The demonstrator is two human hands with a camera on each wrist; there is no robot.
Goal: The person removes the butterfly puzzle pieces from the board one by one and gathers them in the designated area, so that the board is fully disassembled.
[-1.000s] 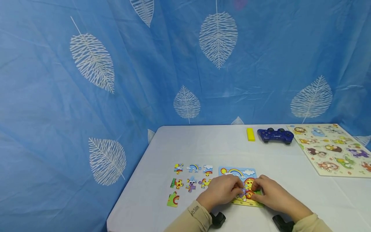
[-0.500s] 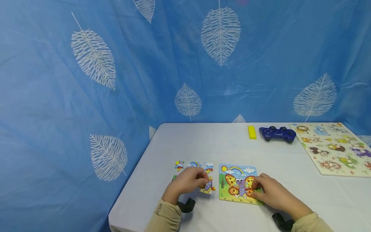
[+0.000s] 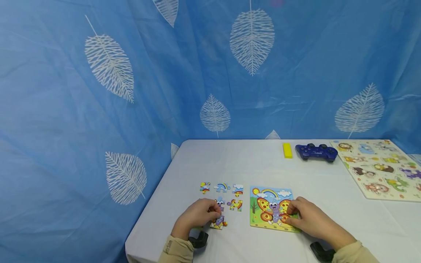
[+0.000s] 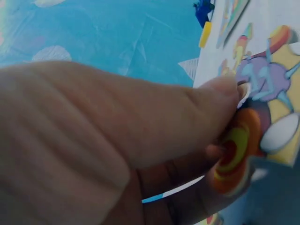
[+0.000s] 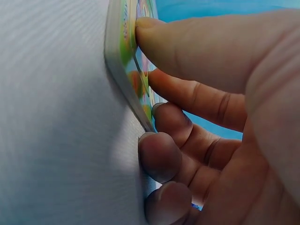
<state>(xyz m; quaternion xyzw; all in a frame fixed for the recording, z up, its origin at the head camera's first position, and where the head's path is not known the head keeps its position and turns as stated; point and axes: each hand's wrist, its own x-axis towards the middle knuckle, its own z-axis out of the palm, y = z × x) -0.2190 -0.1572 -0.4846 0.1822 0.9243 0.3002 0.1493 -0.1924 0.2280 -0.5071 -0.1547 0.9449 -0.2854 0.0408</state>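
A butterfly puzzle board (image 3: 267, 195) lies flat on the white table (image 3: 250, 164). My right hand (image 3: 292, 213) holds its right side, thumb on the picture face and fingers (image 5: 161, 154) curled at the board's edge (image 5: 117, 65). My left hand (image 3: 210, 214) is to the left of the board and pinches a puzzle piece (image 3: 219, 221) with a purple body and an orange wing (image 4: 243, 140) between thumb and fingers, low over the table. Several loose pieces (image 3: 222, 187) lie in rows just beyond that hand.
At the back of the table sit a yellow block (image 3: 287, 150) and a blue game controller (image 3: 316, 152). A wooden animal puzzle board (image 3: 378, 168) lies at the far right. A blue leaf-print curtain (image 3: 131, 91) hangs behind and to the left.
My left hand has carried the puzzle piece from the board leftward and nearer, down beside the loose pieces. My right hand has stayed on the board.
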